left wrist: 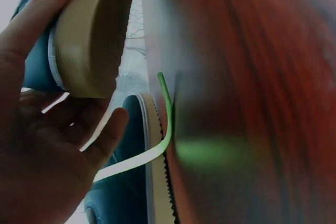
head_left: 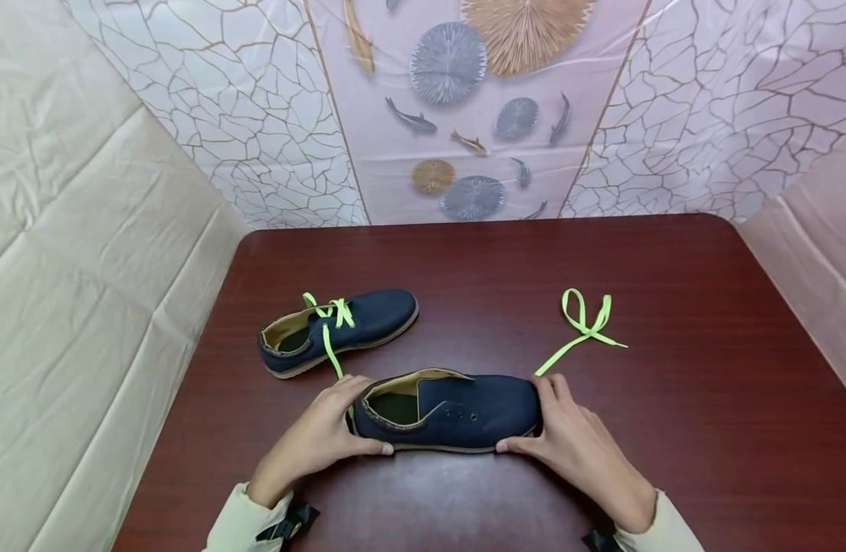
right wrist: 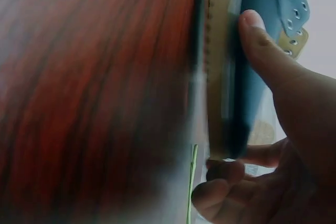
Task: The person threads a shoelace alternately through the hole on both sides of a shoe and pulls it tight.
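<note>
Both hands hold a navy shoe (head_left: 502, 399) with bare eyelets and a tan lining, its toe turned to the right. My left hand (head_left: 316, 433) grips the heel, thumb along the near side. Around the toe curls my right hand (head_left: 582, 445), its thumb low on the near side. In the left wrist view, a gap shows between the tan sole (left wrist: 86, 40) and the table. A loose neon-green shoelace (head_left: 559, 356) lies in a crossed loop just beyond the right fingers.
Behind the left hand stands a matching navy shoe (head_left: 388, 316) with a neon-green lace (head_left: 331, 351) through its eyelets, one end trailing toward that hand. The dark red wooden table (head_left: 706, 322) meets a patterned cloth backdrop (head_left: 271, 115) at its far edge.
</note>
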`<state>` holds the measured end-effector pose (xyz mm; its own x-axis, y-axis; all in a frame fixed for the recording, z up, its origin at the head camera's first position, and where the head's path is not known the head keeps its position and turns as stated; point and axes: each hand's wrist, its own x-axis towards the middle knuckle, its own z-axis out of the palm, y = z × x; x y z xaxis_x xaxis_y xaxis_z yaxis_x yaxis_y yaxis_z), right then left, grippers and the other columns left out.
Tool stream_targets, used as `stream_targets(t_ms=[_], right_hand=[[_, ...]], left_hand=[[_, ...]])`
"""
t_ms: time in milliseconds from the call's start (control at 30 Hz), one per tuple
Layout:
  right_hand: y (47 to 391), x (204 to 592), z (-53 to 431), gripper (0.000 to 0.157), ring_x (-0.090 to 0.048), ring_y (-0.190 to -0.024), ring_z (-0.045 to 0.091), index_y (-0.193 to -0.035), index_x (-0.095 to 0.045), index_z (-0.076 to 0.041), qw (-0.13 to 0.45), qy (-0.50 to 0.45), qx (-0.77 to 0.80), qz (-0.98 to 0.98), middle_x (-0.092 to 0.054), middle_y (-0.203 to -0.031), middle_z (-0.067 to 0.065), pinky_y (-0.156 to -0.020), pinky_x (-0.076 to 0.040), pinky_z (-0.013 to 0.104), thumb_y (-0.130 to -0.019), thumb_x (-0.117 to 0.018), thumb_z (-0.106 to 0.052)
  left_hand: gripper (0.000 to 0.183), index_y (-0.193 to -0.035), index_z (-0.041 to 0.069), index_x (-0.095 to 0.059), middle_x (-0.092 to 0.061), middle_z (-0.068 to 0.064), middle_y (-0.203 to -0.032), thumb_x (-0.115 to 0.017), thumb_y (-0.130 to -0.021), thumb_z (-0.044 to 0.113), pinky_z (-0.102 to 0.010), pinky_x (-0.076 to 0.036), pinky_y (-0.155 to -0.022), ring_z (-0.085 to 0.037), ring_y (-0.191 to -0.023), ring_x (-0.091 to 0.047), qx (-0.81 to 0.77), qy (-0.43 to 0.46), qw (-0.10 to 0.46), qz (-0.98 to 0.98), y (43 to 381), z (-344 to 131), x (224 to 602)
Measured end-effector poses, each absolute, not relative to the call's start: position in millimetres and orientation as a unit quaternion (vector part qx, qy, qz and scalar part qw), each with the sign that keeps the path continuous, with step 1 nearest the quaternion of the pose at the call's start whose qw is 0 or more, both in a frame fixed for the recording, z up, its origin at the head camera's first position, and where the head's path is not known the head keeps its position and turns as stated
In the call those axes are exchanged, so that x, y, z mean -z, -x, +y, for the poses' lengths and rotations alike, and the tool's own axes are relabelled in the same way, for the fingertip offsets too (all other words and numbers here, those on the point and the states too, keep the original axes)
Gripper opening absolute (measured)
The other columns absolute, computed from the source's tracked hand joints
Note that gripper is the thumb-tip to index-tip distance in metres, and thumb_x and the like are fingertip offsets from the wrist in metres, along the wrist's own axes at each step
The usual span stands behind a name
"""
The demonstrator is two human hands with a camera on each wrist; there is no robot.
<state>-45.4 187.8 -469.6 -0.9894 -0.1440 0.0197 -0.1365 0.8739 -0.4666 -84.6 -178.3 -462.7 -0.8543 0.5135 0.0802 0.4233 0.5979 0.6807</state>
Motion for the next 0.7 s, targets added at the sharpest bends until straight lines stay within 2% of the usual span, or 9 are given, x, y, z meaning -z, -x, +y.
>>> stream_targets(t_ms=[133, 200, 333, 400, 467, 567, 700], right_hand=[[49.6, 468.0, 189.5, 0.095, -0.067, -0.078, 0.028, -0.139, -0.057, -0.007, 0.039, 0.077, 0.25, 0.964, -0.056, -0.123, 0.011, -0.073, -0.056, 0.051, -0.075, -0.083, -0.072], [53.5, 466.5, 193.4, 0.081, -0.067, -0.086, 0.027, -0.136, -0.06, -0.009, 0.041, 0.085, 0.264, 0.96, -0.057, -0.123, 0.009, -0.078, -0.056, 0.051, -0.084, -0.079, -0.067], [64.0, 462.5, 207.7, 0.036, -0.06, -0.089, 0.016, -0.125, -0.068, -0.013, -0.006, 0.114, 0.286, 0.951, -0.061, -0.114, 0.004, -0.077, -0.052, 0.043, -0.101, -0.072, -0.039], [71.3, 461.9, 216.1, 0.02, -0.057, -0.086, 0.013, -0.119, -0.071, -0.014, -0.045, 0.143, 0.28, 0.948, -0.062, -0.111, 0.003, -0.074, -0.05, 0.039, -0.101, -0.074, -0.023], [79.9, 461.8, 224.6, 0.019, -0.058, -0.087, 0.015, -0.115, -0.072, -0.013, -0.078, 0.184, 0.259, 0.945, -0.062, -0.112, 0.005, -0.073, -0.051, 0.039, -0.097, -0.078, -0.011], [94.3, 463.1, 235.1, 0.029, -0.061, -0.098, 0.021, -0.111, -0.074, -0.012, -0.107, 0.262, 0.226, 0.932, -0.063, -0.114, 0.007, -0.081, -0.053, 0.043, -0.087, -0.084, 0.0], [108.9, 464.5, 242.9, 0.037, -0.062, -0.108, 0.027, -0.113, -0.076, -0.012, -0.114, 0.347, 0.194, 0.91, -0.067, -0.117, 0.007, -0.086, -0.052, 0.047, -0.081, -0.086, 0.004]], left_hand=[[0.078, -0.127, 0.012, -0.068, -0.069, 0.0, -0.123, -0.103, -0.064, 0.042, -0.044, -0.054, -0.099, -0.017, -0.114, -0.064, -0.312, -0.255, 0.078, 0.912, 84.9, -179.2, 464.7], [0.081, -0.127, 0.008, -0.067, -0.069, -0.005, -0.124, -0.103, -0.063, 0.043, -0.046, -0.054, -0.1, -0.021, -0.115, -0.065, -0.292, -0.248, 0.094, 0.919, 85.3, -180.4, 465.2], [0.091, -0.139, 0.009, -0.062, -0.068, -0.006, -0.131, -0.101, -0.065, 0.046, -0.05, -0.052, -0.103, -0.026, -0.12, -0.064, -0.272, -0.243, 0.119, 0.923, 86.3, -182.9, 460.0], [0.095, -0.145, 0.012, -0.059, -0.068, -0.004, -0.134, -0.101, -0.066, 0.045, -0.051, -0.051, -0.103, -0.026, -0.122, -0.063, -0.27, -0.245, 0.123, 0.923, 86.3, -183.3, 455.2], [0.099, -0.15, 0.015, -0.056, -0.066, -0.004, -0.139, -0.1, -0.067, 0.046, -0.054, -0.05, -0.104, -0.029, -0.126, -0.062, -0.264, -0.248, 0.12, 0.924, 85.5, -183.4, 450.1], [0.096, -0.15, 0.015, -0.055, -0.063, -0.001, -0.142, -0.099, -0.07, 0.044, -0.054, -0.048, -0.107, -0.026, -0.13, -0.06, -0.268, -0.257, 0.109, 0.922, 83.7, -180.7, 441.1], [0.093, -0.149, 0.014, -0.057, -0.06, 0.001, -0.142, -0.099, -0.071, 0.043, -0.052, -0.046, -0.109, -0.021, -0.13, -0.056, -0.27, -0.27, 0.07, 0.922, 80.8, -171.3, 428.3]])
